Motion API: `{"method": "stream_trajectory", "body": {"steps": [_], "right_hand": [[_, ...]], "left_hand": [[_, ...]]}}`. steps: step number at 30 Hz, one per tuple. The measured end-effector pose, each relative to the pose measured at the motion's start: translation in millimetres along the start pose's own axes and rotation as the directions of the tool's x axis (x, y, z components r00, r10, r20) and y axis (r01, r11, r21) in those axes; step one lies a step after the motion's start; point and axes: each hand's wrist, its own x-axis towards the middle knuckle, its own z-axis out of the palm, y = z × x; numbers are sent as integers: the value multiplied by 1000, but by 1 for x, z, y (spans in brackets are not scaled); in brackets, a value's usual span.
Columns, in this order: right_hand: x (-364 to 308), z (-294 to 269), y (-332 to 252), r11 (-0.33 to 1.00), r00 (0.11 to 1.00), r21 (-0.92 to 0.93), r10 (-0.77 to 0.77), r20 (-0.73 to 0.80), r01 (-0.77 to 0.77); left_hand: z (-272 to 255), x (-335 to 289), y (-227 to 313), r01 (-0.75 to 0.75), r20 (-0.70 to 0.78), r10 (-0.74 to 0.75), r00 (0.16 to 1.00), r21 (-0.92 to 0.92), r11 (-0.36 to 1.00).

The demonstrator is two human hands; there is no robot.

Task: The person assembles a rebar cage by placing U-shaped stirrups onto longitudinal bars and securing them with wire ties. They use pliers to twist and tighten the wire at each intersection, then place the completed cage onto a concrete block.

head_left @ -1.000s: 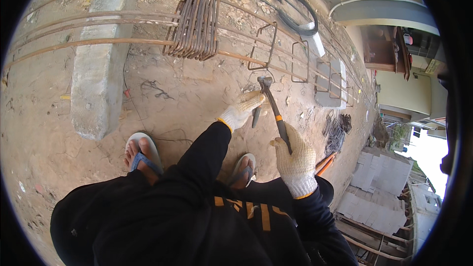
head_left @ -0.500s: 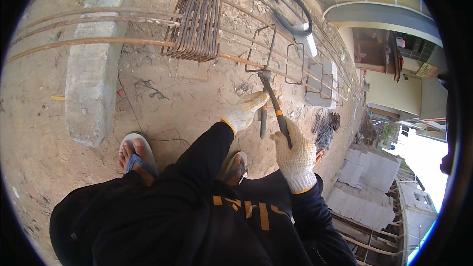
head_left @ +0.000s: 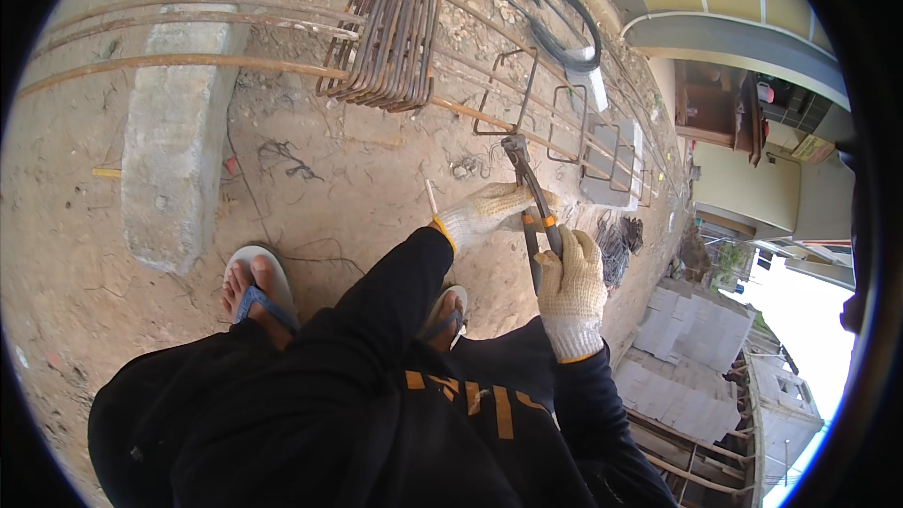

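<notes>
A pair of dark pincers [head_left: 525, 165] with orange bands on the grips is held up ahead of my body. My right hand [head_left: 572, 287], in a cream knit glove, is closed round the handles at their lower end. My left hand [head_left: 484, 211], gloved alike, reaches across from the left. Its fingers are pressed together and pass behind the pincers near the upper grips, seemingly holding them. A thin pale stick-like piece [head_left: 431, 196] shows beside the left cuff; what it is, I cannot tell. The jaws overlap the view of a rusty rebar [head_left: 480, 117]; contact is unclear.
Bent square stirrups [head_left: 386, 42] hang bunched on the long bars, with single stirrups [head_left: 567, 122] spaced to the right. A concrete beam [head_left: 179, 141] lies under the bars at left. Beyond are a black coil [head_left: 564, 23] and a wire heap [head_left: 616, 249].
My left hand has moved right, further behind the pincers. The pincers' handles have come closer together, and my right hand has turned more upright. The view has shifted slightly.
</notes>
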Motion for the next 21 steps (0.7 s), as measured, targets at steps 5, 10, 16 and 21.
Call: {"method": "stream_trajectory", "body": {"steps": [5,10,16,21], "right_hand": [[-11,4,-10,861,995,-501,-45,93,86],[0,-3,-4,881,980,-469,41,197,57],[15,-18,-4,955,898,-248,249,362,-165],[18,-38,-9,972,874,-193,208,440,-135]], "left_hand": [[-3,4,-4,-56,50,54,997,37,998],[-4,3,-7,-61,-43,77,996,289,955],[0,5,-11,-114,-53,139,989,324,939],[-3,2,7,66,197,-79,977,70,995]]}}
